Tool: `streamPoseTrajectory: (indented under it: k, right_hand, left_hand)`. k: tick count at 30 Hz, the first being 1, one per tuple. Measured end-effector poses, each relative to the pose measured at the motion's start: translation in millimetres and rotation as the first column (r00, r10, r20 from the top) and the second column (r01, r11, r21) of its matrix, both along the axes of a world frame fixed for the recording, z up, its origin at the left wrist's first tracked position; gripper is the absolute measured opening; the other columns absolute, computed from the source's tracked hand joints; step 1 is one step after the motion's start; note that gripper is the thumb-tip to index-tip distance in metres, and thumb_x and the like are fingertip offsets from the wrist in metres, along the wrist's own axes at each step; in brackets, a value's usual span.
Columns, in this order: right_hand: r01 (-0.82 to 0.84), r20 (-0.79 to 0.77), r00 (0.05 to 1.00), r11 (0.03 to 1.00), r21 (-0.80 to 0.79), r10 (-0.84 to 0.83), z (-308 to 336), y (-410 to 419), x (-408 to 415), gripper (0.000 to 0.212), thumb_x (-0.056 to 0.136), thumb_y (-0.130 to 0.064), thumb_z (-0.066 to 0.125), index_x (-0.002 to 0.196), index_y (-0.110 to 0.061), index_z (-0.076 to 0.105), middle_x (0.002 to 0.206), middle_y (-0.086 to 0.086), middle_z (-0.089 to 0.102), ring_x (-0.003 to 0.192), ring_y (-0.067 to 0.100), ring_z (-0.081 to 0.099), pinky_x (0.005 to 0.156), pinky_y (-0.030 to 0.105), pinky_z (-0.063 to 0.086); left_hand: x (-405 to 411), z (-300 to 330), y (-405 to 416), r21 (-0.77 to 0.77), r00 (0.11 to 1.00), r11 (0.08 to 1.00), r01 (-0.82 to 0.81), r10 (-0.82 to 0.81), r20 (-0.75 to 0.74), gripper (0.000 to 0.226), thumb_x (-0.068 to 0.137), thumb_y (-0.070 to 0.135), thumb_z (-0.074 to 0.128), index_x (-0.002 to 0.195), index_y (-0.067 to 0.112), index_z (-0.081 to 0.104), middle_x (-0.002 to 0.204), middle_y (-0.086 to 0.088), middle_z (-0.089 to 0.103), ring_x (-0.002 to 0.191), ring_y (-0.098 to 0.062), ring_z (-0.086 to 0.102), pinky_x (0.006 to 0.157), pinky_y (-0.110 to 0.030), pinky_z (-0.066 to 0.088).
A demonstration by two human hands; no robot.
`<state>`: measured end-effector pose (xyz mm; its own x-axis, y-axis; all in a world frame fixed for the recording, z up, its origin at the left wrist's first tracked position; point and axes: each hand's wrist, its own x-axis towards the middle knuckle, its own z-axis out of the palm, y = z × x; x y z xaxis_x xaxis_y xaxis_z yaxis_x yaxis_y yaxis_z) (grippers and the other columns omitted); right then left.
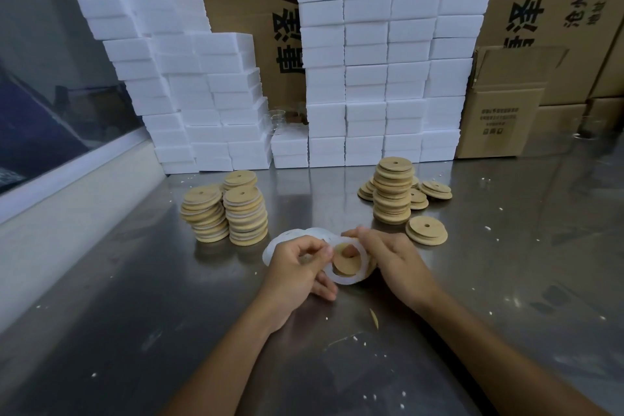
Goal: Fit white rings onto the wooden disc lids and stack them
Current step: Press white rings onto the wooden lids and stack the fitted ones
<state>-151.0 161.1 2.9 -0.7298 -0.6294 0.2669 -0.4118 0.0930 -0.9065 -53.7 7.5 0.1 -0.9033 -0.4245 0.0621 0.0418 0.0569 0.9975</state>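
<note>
We face a steel table [135,331] backed by printed cardboard cartons [557,10], with one small carton [499,118] standing open-flapped at right. Against the cartons stand two blocks of white foam boxes [388,71]: the right block shows four columns, while the left block [189,88] is stepped and its count cannot be told.

We count three stacks of ringed lids [246,216] at left centre, touching one another. At right stands one tall stack of bare wooden discs [393,194], with several loose discs around its foot and one short pile [427,230] of about two discs nearest us.

A small heap of white rings [297,236] lies just behind the hands; their number cannot be told.

Our left hand [297,267] pinches one white ring [347,277]. Our right hand [395,260] is closed on one wooden disc lid [346,262], seen through the ring.
</note>
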Motion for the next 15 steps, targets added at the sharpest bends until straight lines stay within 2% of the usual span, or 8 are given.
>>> streamPoseTrajectory:
  k: [2,4,6,9,15]
  right_hand:
    - [0.025,-0.105,0.994,1.000,0.011,-0.024,-3.0,-1.4,1.7,0.020,0.097,-0.026,0.062,0.092,-0.019,0.080,0.110,-0.014,0.072,0.105,-0.003,0.065,0.089,0.023,0.052]
    - [0.021,-0.142,0.990,0.999,-0.032,-0.025,-4.9,-2.2,2.0,0.015,0.094,-0.020,0.066,0.092,-0.018,0.080,0.114,-0.014,0.071,0.106,-0.003,0.065,0.088,0.020,0.051]
    - [0.014,-0.131,0.991,0.995,-0.096,-0.026,-6.1,-1.9,1.5,0.013,0.093,-0.018,0.067,0.097,-0.016,0.080,0.115,-0.010,0.071,0.106,0.000,0.066,0.090,0.023,0.053]
    - [0.014,-0.099,0.995,0.988,-0.153,-0.029,-6.7,-3.5,2.4,0.014,0.092,-0.013,0.069,0.102,-0.014,0.079,0.117,-0.006,0.072,0.112,0.002,0.065,0.095,0.029,0.054]
    - [0.016,-0.103,0.994,0.989,-0.147,-0.031,-7.9,-7.8,5.5,0.018,0.089,-0.010,0.072,0.105,-0.015,0.078,0.128,0.000,0.067,0.122,-0.004,0.058,0.102,0.032,0.052]
  left_hand:
    - [-1.9,-1.6,2.4,-0.089,0.998,0.996,-0.025,0.030,0.056,0.010,0.095,0.017,0.061,0.092,0.007,0.064,0.061,-0.013,0.066,0.050,-0.028,0.066,0.050,-0.032,0.057]
    - [-2.8,-1.2,3.3,-0.092,0.998,0.995,-0.025,0.030,0.057,0.010,0.095,0.017,0.061,0.093,0.007,0.062,0.069,-0.011,0.067,0.051,-0.031,0.067,0.049,-0.033,0.057]
    - [-2.6,0.0,2.5,-0.042,0.999,0.999,-0.008,0.009,0.031,0.010,0.095,0.014,0.060,0.095,0.004,0.056,0.077,-0.008,0.067,0.051,-0.031,0.066,0.046,-0.031,0.054]
    - [-0.9,1.7,1.2,0.019,1.000,1.000,-0.013,0.013,-0.004,0.010,0.094,0.010,0.063,0.094,0.003,0.054,0.075,-0.009,0.067,0.050,-0.030,0.064,0.045,-0.028,0.051]
    - [-4.2,-4.1,3.5,0.031,0.985,0.990,-0.141,0.143,-0.095,0.008,0.090,0.006,0.066,0.085,0.006,0.060,0.071,-0.011,0.069,0.049,-0.024,0.062,0.045,-0.029,0.053]
